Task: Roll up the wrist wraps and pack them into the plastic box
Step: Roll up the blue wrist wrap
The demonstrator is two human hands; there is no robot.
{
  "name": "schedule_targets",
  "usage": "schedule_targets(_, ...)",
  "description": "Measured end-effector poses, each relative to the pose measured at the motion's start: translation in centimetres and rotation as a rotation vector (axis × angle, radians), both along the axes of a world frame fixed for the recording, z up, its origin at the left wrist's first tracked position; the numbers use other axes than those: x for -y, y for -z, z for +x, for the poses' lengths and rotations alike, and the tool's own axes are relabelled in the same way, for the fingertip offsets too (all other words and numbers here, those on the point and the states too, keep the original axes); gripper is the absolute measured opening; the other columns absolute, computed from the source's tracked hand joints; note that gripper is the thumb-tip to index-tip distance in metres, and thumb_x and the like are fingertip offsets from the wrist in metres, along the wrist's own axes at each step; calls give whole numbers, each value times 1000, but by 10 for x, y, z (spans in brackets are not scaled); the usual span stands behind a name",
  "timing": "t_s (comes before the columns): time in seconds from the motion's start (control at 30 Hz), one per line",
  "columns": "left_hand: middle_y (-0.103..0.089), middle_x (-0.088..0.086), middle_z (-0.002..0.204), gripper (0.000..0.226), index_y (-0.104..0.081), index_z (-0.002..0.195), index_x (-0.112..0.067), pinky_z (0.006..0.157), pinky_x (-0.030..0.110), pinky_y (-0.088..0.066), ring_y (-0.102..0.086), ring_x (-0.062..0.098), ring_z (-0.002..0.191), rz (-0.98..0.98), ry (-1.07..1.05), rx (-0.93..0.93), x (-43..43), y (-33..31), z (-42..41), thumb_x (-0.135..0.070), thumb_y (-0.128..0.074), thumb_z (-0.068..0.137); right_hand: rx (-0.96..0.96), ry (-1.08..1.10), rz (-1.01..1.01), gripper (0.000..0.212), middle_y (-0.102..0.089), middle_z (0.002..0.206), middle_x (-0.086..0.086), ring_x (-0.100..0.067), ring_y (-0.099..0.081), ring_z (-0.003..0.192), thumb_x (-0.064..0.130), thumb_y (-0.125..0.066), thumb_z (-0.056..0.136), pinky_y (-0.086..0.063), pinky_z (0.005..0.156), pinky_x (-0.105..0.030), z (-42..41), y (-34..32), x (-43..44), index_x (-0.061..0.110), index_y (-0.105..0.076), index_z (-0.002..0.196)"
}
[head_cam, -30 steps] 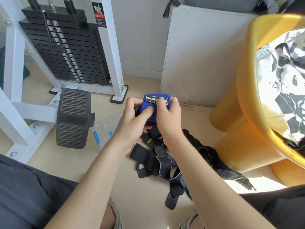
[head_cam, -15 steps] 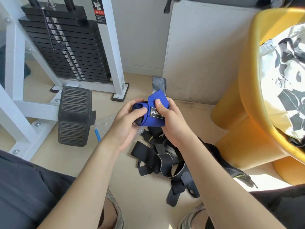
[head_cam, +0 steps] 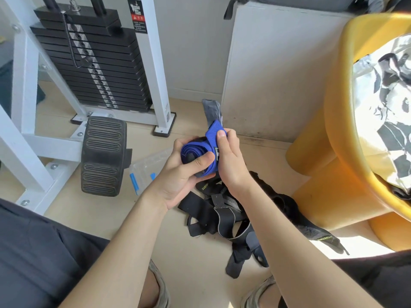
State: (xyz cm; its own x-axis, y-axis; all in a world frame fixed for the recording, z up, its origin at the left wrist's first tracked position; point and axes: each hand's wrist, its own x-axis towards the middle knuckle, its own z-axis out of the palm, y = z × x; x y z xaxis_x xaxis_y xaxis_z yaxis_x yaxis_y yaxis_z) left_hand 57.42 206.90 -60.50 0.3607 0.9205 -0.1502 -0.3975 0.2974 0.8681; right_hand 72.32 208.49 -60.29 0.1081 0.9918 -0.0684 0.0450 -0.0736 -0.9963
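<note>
A blue wrist wrap (head_cam: 201, 150), partly rolled, is held above the floor between both hands. My left hand (head_cam: 183, 172) grips the coiled roll from below, thumb across its end. My right hand (head_cam: 230, 161) pinches the loose blue flap, whose grey hook-and-loop tail (head_cam: 212, 111) sticks upward. A clear plastic box (head_cam: 149, 165) with blue latches lies on the floor left of my hands, partly hidden by my left hand. A heap of black wrist wraps and straps (head_cam: 226, 214) lies on the floor under my forearms.
A black ribbed foot pedal (head_cam: 102, 154) and the white frame of a weight stack machine (head_cam: 91, 61) stand at the left. A white cabinet (head_cam: 282, 70) is behind. A yellow plastic stool (head_cam: 347, 138) holding patterned cloth stands at the right. My knees frame the bottom.
The roll has turned end-on toward me, and the grey tail now stands up behind it. My right thumb shifted onto the blue flap's top edge.
</note>
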Motion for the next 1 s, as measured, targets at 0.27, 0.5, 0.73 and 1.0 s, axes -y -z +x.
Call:
schedule_targets(0.27, -76, -3, 122, 86, -57, 136, -32, 89, 35, -63, -75, 17, 110, 193, -78, -305, -7, 0, -8, -26, -101, 63, -146, 82, 41, 28, -65, 97, -5, -22, -67, 88, 29, -38, 119, -61, 84, -44, 3, -3, -2, 15, -59, 108)
schedule_targets(0.5, -74, -13, 116, 83, -64, 127, -39, 98, 41, -60, -70, 12, 111, 446, -69, -786, -4, -4, -3, -42, -102, 53, -636, 342, -193, 35, -43, 61, 1, -19, -40, 57, 20, -49, 104, -40, 62, -34, 7, -7, -10, 19, -47, 70)
schedule_targets(0.73, -77, -9, 108, 82, -68, 122, -39, 92, 38, -63, -73, 17, 101, 495, -81, -811, -7, -9, -12, -40, -100, 47, -809, 290, -166, 44, -20, 55, 2, -19, -18, 51, 24, -34, 100, -21, 54, -33, 31, -13, -7, 21, -30, 56)
schedule_targets(1.0, -71, -14, 119, 85, -69, 129, -37, 93, 27, -55, -67, 7, 113, 501, 52, -882, -5, -2, -10, -39, -97, 49, -522, 260, -119, 45, -29, 50, -1, -20, -24, 47, 25, -35, 96, -24, 54, -33, 27, -10, -2, 20, -37, 51)
